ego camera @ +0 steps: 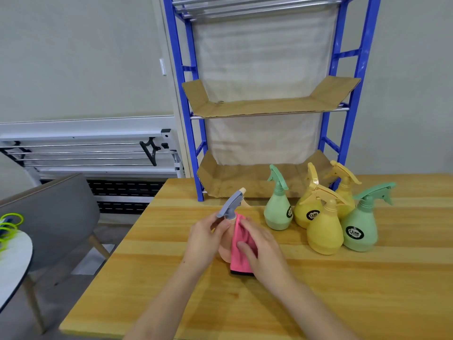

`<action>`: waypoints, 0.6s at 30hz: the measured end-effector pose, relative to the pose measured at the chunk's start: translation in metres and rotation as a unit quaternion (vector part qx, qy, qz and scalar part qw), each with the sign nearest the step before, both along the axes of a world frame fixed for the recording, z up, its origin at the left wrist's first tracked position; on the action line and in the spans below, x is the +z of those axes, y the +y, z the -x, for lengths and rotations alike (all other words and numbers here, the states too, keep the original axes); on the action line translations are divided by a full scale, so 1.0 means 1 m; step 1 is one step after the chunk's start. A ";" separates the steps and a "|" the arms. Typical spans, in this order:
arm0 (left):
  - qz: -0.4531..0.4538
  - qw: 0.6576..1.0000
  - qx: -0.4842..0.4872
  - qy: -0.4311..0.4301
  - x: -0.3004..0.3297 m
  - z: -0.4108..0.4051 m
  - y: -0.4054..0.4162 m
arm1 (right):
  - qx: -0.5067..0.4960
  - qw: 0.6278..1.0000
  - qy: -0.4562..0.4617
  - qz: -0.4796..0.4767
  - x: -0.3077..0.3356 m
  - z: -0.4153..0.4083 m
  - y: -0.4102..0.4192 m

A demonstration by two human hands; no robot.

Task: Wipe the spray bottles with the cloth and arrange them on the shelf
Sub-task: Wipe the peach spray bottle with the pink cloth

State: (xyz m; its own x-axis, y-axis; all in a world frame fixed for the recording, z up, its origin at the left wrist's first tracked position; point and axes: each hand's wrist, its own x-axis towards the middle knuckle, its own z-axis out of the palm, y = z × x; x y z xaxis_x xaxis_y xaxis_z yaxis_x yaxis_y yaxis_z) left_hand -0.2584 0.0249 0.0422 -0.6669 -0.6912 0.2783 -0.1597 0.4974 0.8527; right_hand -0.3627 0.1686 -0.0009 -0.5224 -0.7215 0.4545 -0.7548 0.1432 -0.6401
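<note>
Pale wall and a white folding rack (85,153) form the backdrop, with a grey chair (61,217) at the left edge.

Worktop (318,290): light wood planks, carrying every bottle in view.

Shelf (348,99): blue metal frame standing at the far edge of the worktop, two tiers lined with cardboard. No bottle stands on either tier that shows, so none appears to be arranged yet.

Waiting bottles, clustered on the worktop just in front of the shelf's right side, five in all: nearer green bottle (359,229), front yellow bottle (324,229), back green bottle (278,209), and two further yellow bottles, one (306,212) and the other (344,190), partly hidden behind the rest. Whether any has been wiped cannot be told.

Peach bottle (224,249): grey trigger head, held above the worktop near its left-centre, tilted, well apart from the cluster.

Left hand (204,241): fingers curled round the peach bottle's neck, just below the trigger.

Right hand (262,249): pressing the cloth against the bottle's body, thumb curled over the fabric.

Pink cloth (239,241): folded, dark-edged, wrapped against the bottle's right side.

Status, as judged: wiping of what seems the first bottle is under way; the five others and all shelving remain.
</note>
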 end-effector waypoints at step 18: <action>0.061 0.997 0.038 -0.020 -0.006 -0.001 0.008 | 0.036 0.996 -0.073 -0.032 0.003 0.009 -0.017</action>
